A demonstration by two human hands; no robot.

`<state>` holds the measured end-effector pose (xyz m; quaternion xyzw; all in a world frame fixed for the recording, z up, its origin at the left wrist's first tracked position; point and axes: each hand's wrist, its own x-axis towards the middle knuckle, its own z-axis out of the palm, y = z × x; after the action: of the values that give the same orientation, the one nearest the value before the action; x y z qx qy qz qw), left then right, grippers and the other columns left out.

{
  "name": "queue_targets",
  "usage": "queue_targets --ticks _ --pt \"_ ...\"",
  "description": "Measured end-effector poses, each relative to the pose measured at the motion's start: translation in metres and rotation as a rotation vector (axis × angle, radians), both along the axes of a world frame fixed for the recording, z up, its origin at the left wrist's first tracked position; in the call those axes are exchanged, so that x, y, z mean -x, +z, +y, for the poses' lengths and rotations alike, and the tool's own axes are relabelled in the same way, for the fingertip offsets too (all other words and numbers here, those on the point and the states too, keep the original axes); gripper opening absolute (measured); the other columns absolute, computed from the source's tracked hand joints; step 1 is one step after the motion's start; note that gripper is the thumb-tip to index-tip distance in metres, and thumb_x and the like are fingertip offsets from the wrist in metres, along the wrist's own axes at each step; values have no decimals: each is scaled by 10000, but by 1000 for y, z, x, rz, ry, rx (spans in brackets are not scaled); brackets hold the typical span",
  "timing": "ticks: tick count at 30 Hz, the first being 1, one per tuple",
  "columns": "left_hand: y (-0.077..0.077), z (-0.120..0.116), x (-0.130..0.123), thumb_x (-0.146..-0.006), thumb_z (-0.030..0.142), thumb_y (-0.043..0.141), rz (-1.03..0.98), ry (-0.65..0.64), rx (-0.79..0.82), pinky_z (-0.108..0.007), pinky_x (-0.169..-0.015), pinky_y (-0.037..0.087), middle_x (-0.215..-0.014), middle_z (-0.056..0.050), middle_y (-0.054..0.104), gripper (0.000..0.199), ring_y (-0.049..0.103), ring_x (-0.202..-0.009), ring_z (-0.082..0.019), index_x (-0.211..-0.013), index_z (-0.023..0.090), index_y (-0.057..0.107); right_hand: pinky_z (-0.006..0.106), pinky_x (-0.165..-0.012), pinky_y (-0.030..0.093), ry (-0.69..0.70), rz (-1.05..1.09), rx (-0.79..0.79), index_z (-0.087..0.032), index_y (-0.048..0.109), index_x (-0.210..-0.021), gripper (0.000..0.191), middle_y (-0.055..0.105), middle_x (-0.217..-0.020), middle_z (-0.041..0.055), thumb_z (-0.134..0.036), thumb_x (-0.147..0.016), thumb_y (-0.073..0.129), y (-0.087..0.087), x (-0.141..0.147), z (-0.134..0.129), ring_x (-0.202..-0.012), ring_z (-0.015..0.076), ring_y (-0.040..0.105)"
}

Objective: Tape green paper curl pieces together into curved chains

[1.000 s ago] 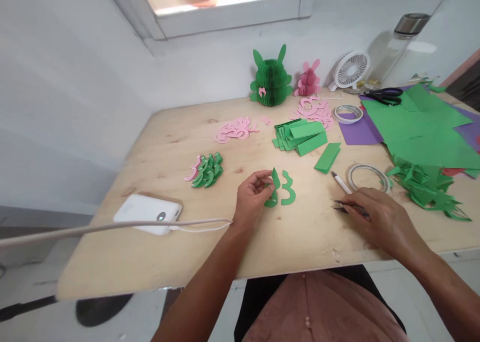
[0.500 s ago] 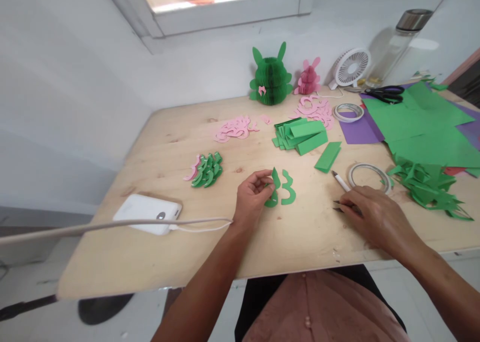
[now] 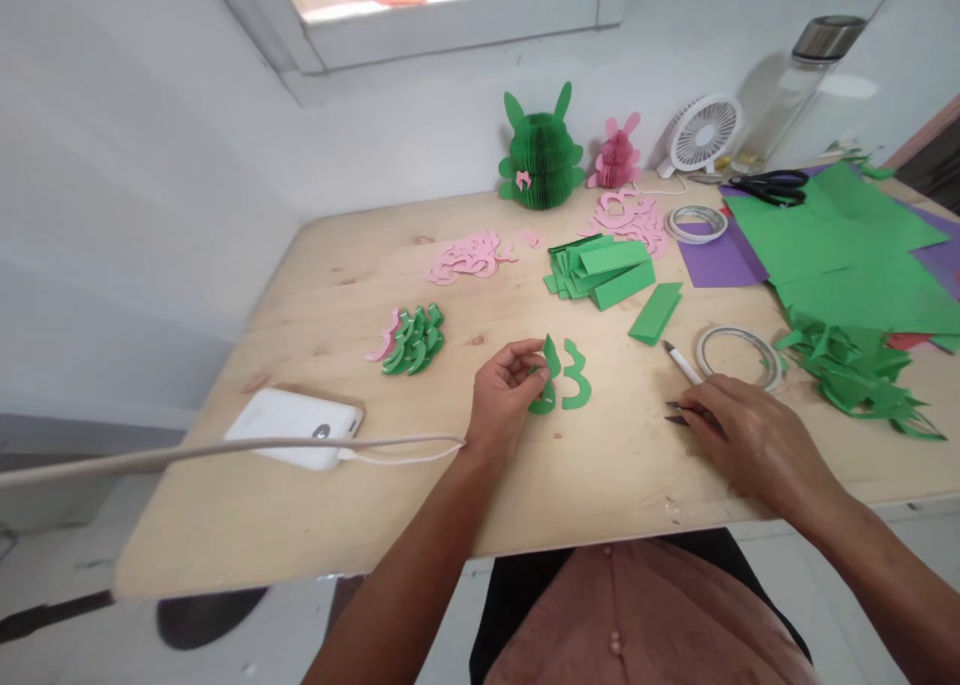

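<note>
My left hand (image 3: 508,390) pinches a green paper cutout (image 3: 551,357), thumb and fingertips closed over its middle. Just right of it, flat on the wood, lies a second green cutout (image 3: 576,377) with a wavy, 3-like outline. My right hand (image 3: 739,435) rests on the table, its fingers closed around scissors (image 3: 676,413). Only their two dark pointed tips stick out, slightly apart; the handles are hidden under the palm. A white pen (image 3: 681,362) lies against the top of that hand, partly covered, beside a roll of tape (image 3: 701,343).
Folded green strips (image 3: 607,270) lie beyond my hands, with pink cutouts (image 3: 472,255) behind. At left are stacked green pieces (image 3: 415,340) and a white power bank (image 3: 292,425) with its cable. Green scraps (image 3: 855,365) and paper sheets (image 3: 847,245) cover the right side.
</note>
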<state>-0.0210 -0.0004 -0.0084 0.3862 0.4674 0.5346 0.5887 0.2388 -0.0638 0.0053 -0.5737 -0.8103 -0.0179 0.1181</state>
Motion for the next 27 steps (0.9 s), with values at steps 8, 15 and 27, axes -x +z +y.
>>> queue_targets --ticks 8,15,27 --pt "1 0 -1 -604 154 709 -2 11 1 -176 -468 384 -731 17 585 286 522 -582 -70 -888 171 671 302 -635 412 -12 -16 43 -193 623 -837 196 613 -780 49 -265 -904 454 2 1 1 -703 183 589" --pt "0 0 0 -607 157 706 1 10 2 -177 -469 387 -732 18 585 291 518 -576 -68 -895 170 671 298 -624 398 -55 -31 35 -194 618 -824 181 610 -768 42 -275 -892 471 1 5 0 -695 180 582" --pt "0 0 0 -607 162 707 7 7 7 -181 -470 387 -735 14 583 297 523 -572 -71 -901 170 670 298 -612 360 -61 -89 -20 -194 572 -732 182 585 -693 27 -225 -874 463 0 12 0 -637 178 549"
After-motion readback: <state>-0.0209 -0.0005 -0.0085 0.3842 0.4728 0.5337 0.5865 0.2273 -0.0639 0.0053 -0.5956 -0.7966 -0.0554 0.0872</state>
